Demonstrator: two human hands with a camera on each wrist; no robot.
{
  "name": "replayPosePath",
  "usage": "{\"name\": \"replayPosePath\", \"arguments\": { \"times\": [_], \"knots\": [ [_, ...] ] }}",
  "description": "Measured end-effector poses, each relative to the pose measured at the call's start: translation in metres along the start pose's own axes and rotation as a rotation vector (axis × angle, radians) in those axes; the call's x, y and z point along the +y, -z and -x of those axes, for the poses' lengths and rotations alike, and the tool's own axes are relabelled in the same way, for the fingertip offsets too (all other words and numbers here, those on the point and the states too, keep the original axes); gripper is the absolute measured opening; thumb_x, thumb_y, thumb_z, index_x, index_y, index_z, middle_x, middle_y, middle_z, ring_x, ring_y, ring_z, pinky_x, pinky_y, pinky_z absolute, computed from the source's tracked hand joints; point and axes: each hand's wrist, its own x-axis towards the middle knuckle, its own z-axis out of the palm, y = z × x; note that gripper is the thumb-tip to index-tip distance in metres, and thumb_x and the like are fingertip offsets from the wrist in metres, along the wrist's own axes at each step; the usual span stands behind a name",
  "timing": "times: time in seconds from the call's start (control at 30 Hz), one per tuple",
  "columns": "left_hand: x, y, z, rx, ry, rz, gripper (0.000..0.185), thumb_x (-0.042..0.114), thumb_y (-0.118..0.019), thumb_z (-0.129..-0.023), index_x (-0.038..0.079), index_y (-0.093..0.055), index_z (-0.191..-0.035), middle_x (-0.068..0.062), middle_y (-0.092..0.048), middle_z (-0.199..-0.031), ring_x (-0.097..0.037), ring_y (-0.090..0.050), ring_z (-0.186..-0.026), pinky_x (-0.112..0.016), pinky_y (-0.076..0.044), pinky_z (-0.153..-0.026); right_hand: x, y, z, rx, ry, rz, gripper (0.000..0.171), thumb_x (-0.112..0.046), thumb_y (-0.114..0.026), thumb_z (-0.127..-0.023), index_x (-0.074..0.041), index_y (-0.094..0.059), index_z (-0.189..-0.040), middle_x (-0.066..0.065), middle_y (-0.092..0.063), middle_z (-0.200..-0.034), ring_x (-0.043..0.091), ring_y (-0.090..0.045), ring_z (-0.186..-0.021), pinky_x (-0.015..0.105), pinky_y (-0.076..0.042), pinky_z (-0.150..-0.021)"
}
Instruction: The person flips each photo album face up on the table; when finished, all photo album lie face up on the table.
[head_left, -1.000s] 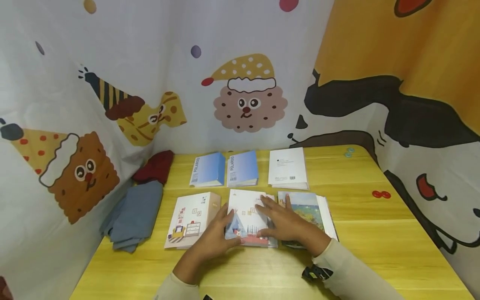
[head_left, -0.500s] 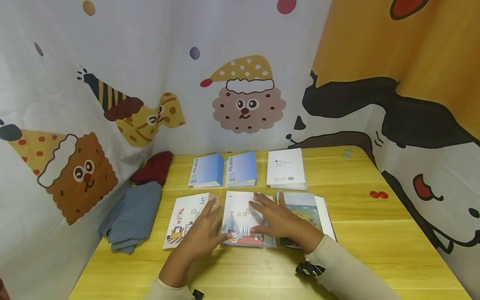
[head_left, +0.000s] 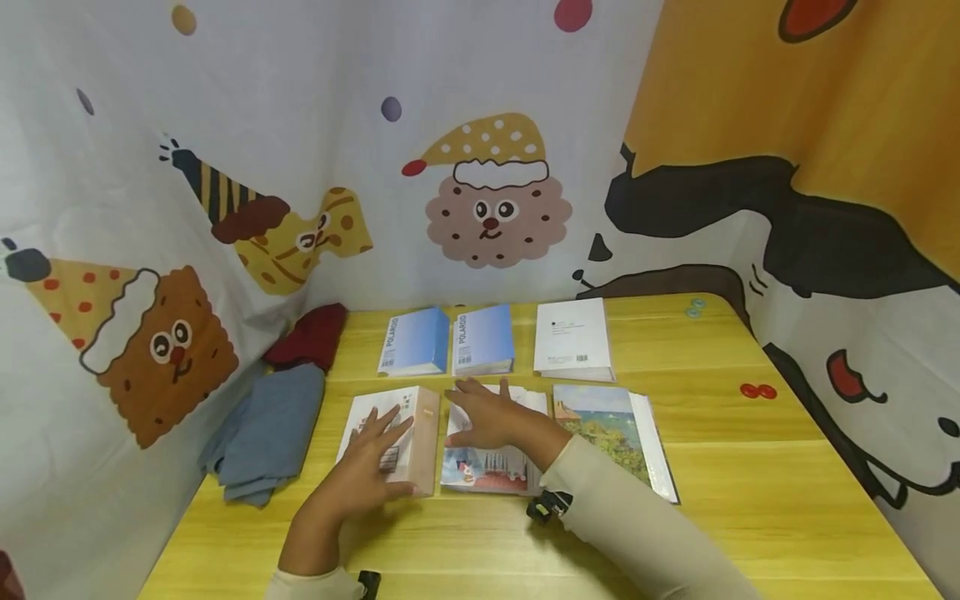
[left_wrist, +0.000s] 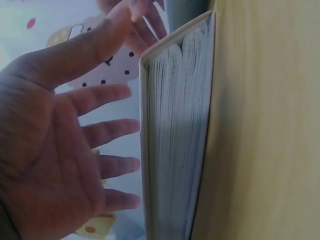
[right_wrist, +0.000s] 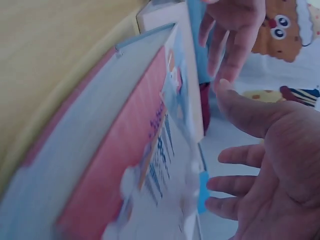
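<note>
Holds the left hand (head_left: 362, 473) spread and straight-fingered over the pink-spined book (head_left: 418, 437), leftmost in the nearer row on the table (head_left: 750, 475), and the right hand (head_left: 495, 419) likewise spread over the tent-covered book (head_left: 495, 478) just beside it, gripping nothing with either; cannot tell about contact with the covers (right_wrist: 167, 185). Judging from thick pages (left_wrist: 172, 125) between firm-looking covers, probably handles as stiff, fairly weighty and a little slick, so seems best taken round the spine (head_left: 425, 457), squeezing the covers together. Shows, by way of containers, only covers packed with pages, leaving anything tucked between hidden.
</note>
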Motion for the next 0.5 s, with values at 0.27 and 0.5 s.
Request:
{"name": "replayPosePath", "arguments": {
  "times": [0.27,0.5],
  "knots": [
    [-0.016,-0.006,0.008,-0.038,-0.033,0.116,0.104,0.048,-0.101,-0.071,0.023,-0.056,-0.162,-0.021,-0.031,-0.179,-0.072,-0.007,-0.159,-0.099,0.0,-0.108,-0.011,-0.005,-0.038,-0.042,0.008,0.031,0.05,-0.049,-0.083,-0.096,-0.019,-0.069,-0.133,0.004,-0.038,-0.178,0.041,-0.015,-0.172,0.084,0.005,-0.128],
    [-0.012,-0.008,0.003,-0.115,0.098,-0.005,0.096,0.037,-0.099,-0.08,0.016,-0.055,-0.162,-0.018,-0.027,-0.181,-0.059,-0.008,-0.166,-0.093,-0.001,-0.119,-0.011,-0.01,-0.052,-0.035,0.01,0.031,0.037,-0.05,-0.089,-0.09,-0.022,-0.07,-0.105,-0.003,-0.063,-0.158,0.041,-0.019,-0.171,0.085,0.003,-0.127]
  ]
}}
